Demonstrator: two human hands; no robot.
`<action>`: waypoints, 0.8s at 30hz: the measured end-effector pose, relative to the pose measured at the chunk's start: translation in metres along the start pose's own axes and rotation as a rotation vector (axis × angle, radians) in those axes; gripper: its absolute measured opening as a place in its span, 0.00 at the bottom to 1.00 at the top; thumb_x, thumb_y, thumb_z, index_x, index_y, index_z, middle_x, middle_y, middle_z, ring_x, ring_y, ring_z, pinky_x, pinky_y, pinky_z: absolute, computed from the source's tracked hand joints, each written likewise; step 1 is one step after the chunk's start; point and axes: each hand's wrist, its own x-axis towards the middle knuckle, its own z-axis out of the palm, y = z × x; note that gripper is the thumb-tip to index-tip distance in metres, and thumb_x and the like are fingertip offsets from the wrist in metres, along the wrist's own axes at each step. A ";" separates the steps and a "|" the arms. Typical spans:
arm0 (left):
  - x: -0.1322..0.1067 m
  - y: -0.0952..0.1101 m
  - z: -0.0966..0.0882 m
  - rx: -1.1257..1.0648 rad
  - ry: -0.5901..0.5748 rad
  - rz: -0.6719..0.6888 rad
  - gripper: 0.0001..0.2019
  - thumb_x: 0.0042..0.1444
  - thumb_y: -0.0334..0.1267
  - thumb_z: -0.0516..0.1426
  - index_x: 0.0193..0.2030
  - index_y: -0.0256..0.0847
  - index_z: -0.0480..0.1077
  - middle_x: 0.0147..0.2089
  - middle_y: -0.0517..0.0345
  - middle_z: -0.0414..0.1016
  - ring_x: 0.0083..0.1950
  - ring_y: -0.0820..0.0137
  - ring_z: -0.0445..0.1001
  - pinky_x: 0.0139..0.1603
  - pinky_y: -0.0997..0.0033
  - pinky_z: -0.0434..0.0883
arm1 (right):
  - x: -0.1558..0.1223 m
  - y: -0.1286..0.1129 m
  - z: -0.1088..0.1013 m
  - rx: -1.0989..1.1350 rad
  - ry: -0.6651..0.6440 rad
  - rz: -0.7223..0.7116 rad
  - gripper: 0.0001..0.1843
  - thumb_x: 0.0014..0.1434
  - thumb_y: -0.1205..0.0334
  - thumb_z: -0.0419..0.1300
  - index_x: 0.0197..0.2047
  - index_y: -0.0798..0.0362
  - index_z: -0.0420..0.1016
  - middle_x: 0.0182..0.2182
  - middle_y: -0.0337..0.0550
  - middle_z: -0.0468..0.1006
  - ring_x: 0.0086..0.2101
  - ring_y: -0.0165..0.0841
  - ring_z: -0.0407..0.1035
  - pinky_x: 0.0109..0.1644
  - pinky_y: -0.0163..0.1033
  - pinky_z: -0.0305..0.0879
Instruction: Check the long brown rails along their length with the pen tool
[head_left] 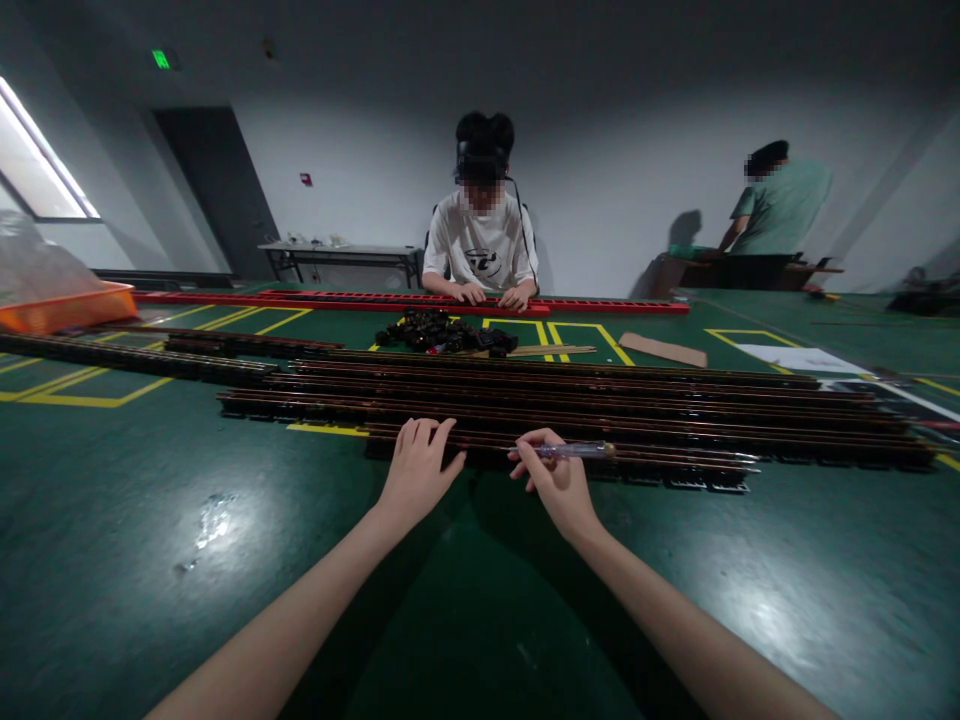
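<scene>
A long dark rail (660, 470) with thin copper-coloured strips lies nearest to me on the green table. My left hand (421, 462) grips it near its left part, fingers reaching over the top and thumb toward the near side. In my right hand (556, 478) is a slim screwdriver (589, 450) with a see-through purplish handle, held almost level. Its tip points left, toward the rail between my hands; whether it touches is too small to tell. Several similar dark rails (540, 385) lie side by side just beyond.
Behind the rails is a heap of small black parts (442, 332). A brown cardboard strip (664, 350) and white paper (802, 358) lie to the right; an orange crate (67, 308) stands left. Across the table, a person (484, 240) handles a red rail (615, 307). Another person (784, 215) stands back right.
</scene>
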 end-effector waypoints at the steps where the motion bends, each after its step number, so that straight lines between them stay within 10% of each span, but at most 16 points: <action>1: 0.000 0.000 0.000 -0.003 0.000 0.001 0.20 0.58 0.43 0.50 0.54 0.35 0.64 0.46 0.47 0.68 0.51 0.58 0.64 0.57 0.50 0.61 | 0.000 0.000 0.000 0.000 0.003 0.000 0.16 0.56 0.49 0.57 0.35 0.54 0.67 0.27 0.43 0.76 0.23 0.31 0.71 0.18 0.30 0.61; 24: 0.000 0.000 -0.002 0.014 -0.036 -0.025 0.20 0.58 0.43 0.52 0.54 0.35 0.65 0.47 0.47 0.68 0.53 0.58 0.64 0.59 0.50 0.60 | 0.001 0.003 0.000 0.005 0.019 -0.017 0.18 0.54 0.45 0.58 0.34 0.53 0.66 0.27 0.43 0.77 0.22 0.31 0.71 0.18 0.31 0.60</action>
